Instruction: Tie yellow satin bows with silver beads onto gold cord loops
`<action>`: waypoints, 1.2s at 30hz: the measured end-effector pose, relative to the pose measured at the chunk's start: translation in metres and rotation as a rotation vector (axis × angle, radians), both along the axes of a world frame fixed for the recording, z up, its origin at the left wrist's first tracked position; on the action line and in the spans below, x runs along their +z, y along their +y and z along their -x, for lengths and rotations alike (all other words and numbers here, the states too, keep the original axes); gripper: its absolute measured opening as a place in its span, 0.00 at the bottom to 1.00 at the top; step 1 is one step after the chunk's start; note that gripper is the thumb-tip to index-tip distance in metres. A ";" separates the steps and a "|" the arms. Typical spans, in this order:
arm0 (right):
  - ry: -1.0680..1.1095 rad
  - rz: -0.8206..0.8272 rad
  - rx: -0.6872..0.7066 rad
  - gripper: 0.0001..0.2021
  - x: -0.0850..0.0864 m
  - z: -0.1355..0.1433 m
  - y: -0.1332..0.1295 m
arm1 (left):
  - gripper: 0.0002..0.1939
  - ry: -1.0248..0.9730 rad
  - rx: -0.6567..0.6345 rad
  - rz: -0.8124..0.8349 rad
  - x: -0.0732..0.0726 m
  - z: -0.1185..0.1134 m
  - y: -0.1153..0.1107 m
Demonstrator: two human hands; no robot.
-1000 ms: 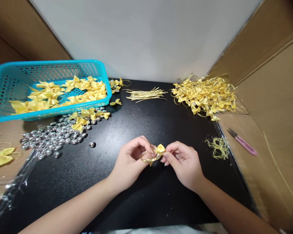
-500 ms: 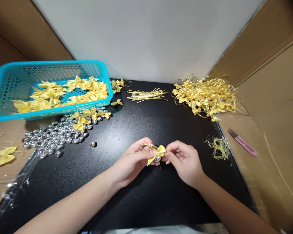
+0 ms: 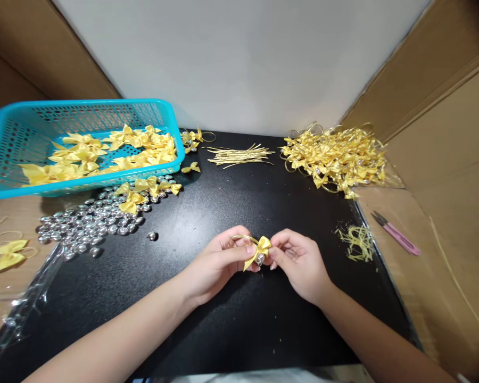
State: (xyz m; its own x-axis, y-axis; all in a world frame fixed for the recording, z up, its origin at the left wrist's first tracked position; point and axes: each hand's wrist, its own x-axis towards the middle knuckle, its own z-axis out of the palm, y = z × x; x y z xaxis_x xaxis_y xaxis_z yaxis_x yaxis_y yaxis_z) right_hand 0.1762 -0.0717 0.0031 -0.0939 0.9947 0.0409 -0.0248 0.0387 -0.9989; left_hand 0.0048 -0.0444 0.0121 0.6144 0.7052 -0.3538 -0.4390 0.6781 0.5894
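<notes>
Near the middle of the black table, my left hand [image 3: 221, 261] is closed on a yellow ribbon bow [image 3: 262, 246], thumb on top. A gold cord loop [image 3: 243, 237] curves up from the bow over the left fingers. Just below the knot hangs a shiny silver bead [image 3: 259, 259]. My right hand [image 3: 299, 261] pinches at the bow's right side, with thumb and forefinger together. The fingertips hide what exactly the right hand grips there.
A turquoise basket [image 3: 171, 114] of yellow bows stands at the left, silver beads [image 3: 104, 215] spread before it. Gold cords [image 3: 241, 155] lie at the back. To the right are piled looped bows [image 3: 339, 157], cord scraps [image 3: 357, 243] and pink-handled snips [image 3: 397, 234].
The bow has shifted and turned slightly to the right between my fingers, so its silver bead faces up a little more. Both hands otherwise stay nearly in place.
</notes>
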 end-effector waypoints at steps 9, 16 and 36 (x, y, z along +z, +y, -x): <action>0.005 0.035 0.035 0.15 -0.002 -0.003 0.003 | 0.12 -0.025 -0.055 0.058 -0.001 0.001 -0.001; 0.066 0.087 0.040 0.16 -0.004 0.000 0.002 | 0.13 -0.039 -0.068 0.061 -0.002 0.002 -0.002; -0.502 -0.433 0.060 0.07 0.017 -0.018 0.005 | 0.12 0.103 -0.004 -0.056 -0.004 0.000 -0.003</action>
